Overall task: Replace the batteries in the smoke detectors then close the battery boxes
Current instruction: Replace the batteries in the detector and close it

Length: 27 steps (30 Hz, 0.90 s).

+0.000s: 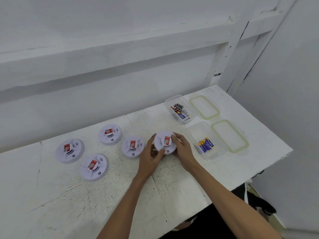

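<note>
I hold one smoke detector (164,141) between both hands, toward the right end of the bench (69,204), red label up; my left hand (150,157) curls round its left and near rim; my right hand (182,149) grips its right side, thumb on top; four more detectors (132,146) (110,134) (94,167) (69,150) lie to its left, label up; near the far right corner stands the far box (170,99) with mixed batteries (180,110); just beside my right hand, the near box (215,152) holds blue batteries (206,144); two lids (204,106) (230,135) lie flat to the right of the boxes.
</note>
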Available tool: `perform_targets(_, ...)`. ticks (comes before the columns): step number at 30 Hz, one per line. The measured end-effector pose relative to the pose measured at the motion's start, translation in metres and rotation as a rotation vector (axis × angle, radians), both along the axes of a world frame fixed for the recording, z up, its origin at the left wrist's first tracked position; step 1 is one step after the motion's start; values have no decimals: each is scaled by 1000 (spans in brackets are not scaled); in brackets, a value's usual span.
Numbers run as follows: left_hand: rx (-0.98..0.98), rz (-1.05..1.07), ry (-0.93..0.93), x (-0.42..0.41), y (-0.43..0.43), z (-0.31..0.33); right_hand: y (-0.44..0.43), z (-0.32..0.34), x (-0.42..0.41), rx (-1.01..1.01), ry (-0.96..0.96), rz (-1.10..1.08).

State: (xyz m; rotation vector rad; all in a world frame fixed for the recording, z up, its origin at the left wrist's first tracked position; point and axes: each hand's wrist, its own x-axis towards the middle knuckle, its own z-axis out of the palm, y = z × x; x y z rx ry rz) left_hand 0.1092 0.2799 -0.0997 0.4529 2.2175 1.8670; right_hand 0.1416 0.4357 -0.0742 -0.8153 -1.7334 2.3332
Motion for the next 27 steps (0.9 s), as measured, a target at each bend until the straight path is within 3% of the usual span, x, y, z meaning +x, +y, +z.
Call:
perform_targets(7, -53, 59, 48, -3, 4, -8, 2, -4, 1, 76, 37, 67)
perform_targets(17, -79, 133, 56, 3, 16, 1, 4, -9, 3, 503, 108, 84)
perform_targets(27, -156, 99, 119, 4, 21, -9, 11, -20, 4, 545, 203, 123)
